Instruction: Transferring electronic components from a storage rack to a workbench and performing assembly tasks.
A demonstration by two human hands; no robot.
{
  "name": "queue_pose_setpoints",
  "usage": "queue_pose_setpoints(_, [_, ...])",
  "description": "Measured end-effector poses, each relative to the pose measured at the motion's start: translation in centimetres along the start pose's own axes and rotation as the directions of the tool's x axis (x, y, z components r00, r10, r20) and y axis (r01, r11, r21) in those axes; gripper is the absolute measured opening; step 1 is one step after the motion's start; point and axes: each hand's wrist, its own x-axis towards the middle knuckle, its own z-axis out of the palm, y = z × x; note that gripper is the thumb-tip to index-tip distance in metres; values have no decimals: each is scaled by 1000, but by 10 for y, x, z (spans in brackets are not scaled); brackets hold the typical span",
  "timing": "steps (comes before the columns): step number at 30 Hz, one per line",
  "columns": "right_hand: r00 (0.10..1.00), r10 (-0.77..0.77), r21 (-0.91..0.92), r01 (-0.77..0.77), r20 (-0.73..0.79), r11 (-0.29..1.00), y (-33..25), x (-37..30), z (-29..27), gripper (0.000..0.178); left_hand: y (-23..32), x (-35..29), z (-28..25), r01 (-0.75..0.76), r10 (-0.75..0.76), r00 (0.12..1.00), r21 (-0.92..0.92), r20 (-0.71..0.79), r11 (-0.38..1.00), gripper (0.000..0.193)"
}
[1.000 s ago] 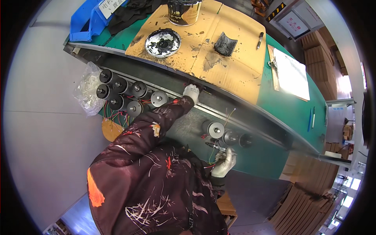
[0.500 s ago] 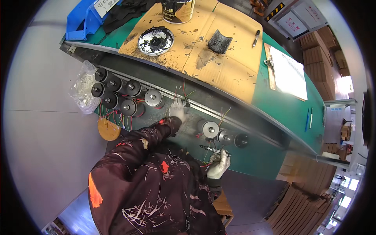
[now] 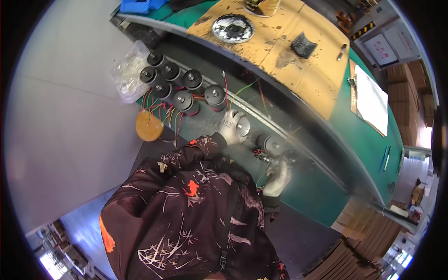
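Observation:
My gloved left hand (image 3: 228, 129) is closed round a small electric motor with a silver end face (image 3: 243, 126). Thin red and green wires rise close by it. My gloved right hand (image 3: 278, 179) has its fingers closed on a slim black-and-silver pen-like tool (image 3: 264, 158); blur partly hides its fingertips. Just beyond that tool stands another motor with its shaft up (image 3: 271, 144), and a darker, smeared one (image 3: 290, 157) is beside it. Left of my left hand, several dark motors (image 3: 192, 80) stand grouped, with coloured wires trailing.
A raised green bench with stained cardboard (image 3: 261, 35) carries a paint-smeared lid (image 3: 233, 29), a curved black piece (image 3: 304, 45), a marker (image 3: 342, 52) and a clipboard (image 3: 369, 100). A clear plastic bag (image 3: 130, 77) and a round yellow disc (image 3: 149, 126) lie left.
The view has shifted, moving the bench things right. My left hand has come round the silver-faced motor from beside the wires. My right hand and the tool are closer to the right-hand motors.

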Motion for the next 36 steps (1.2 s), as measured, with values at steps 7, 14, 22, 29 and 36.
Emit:
queue_pose_setpoints(7, [974,-92,-256,144,206,956,-34,42,29,24,-57,-16,5,52,-47,997,-92,64,994,94])
queue_pose_setpoints(14, [746,-510,-164,619,428,768,-129,105,147,20,-118,-58,39,104,-342,813,461,471,881,47])
queue_pose_setpoints(22, [564,-522,-176,769,640,615,-147,175,278,22,-164,-123,22,476,-636,598,423,488,771,30])
queue_pose_setpoints(29, [477,-451,-268,851,754,453,-119,190,332,28,-174,-181,-21,750,-821,529,335,215,571,33])
queue_pose_setpoints(36, [500,-470,-289,844,727,451,-123,174,318,21,-196,-186,-4,806,-834,545,218,92,551,27])
